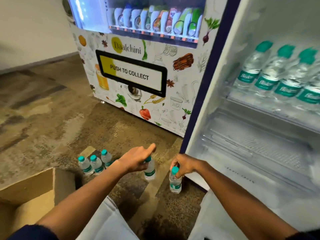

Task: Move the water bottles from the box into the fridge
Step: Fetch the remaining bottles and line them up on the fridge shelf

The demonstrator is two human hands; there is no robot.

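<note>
We held one water bottle (pixel 175 182) by its neck in our right grip (pixel 181 166), fingers curled round it just under the teal cap, the bottle upright near the floor (pixel 52 118). Our left grip (pixel 136 160) closed over the top of a second bottle (pixel 150 170), forefinger pointing out. Left of that grip three more bottles (pixel 94 163) stood on the floor beside the cardboard box (pixel 31 189). Right of both grips the fridge (pixel 242 135) stood open, a row of bottles (pixel 280 75) on its upper shelf.

Office or commercial break area: a branded snack vending machine (pixel 138 66) beside an open fridge (pixel 259 135) stocked with bottled water (pixel 270 75), on a carpeted floor (pixel 43 110).
</note>
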